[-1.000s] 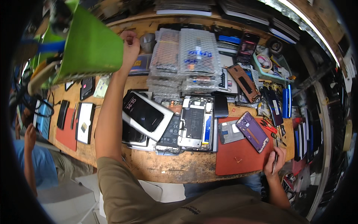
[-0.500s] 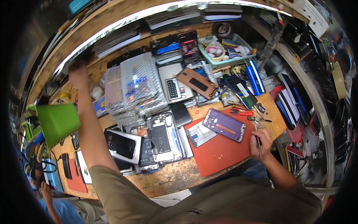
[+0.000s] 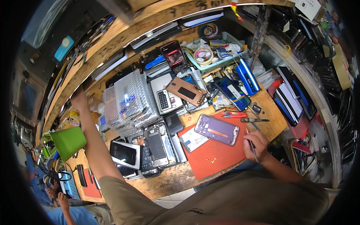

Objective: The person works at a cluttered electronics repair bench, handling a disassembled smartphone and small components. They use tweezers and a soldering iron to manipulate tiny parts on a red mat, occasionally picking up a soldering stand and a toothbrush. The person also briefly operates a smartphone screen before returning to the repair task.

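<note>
My right hand (image 3: 257, 145) is closed around slim metal tweezers (image 3: 251, 141) at the right edge of a red mat (image 3: 221, 159). On that mat lie a purple phone frame (image 3: 208, 126), a silver phone plate (image 3: 191, 140) partly under it, and a small gold-coloured flex piece (image 3: 211, 160). Red-handled pliers (image 3: 234, 115) and a thin tool with a dark handle (image 3: 255, 120) rest just beyond the mat. My left arm stretches to the far left. There my left hand (image 3: 79, 99) reaches under the wooden shelf, whose edge hides the fingers.
Bubble-wrapped packs (image 3: 127, 93) are stacked mid-bench, beside opened phones (image 3: 155, 140) and a boxed phone (image 3: 125, 153). A green bin (image 3: 69, 142) stands by my left forearm. Behind are a basket of parts (image 3: 210, 67) and a propped phone (image 3: 173, 56). Another person's hand (image 3: 63, 200) shows lower left.
The view has shifted, so the bench items sit further left. My left hand has gone deeper under the shelf edge. My right hand keeps the tweezers beside the mat.
</note>
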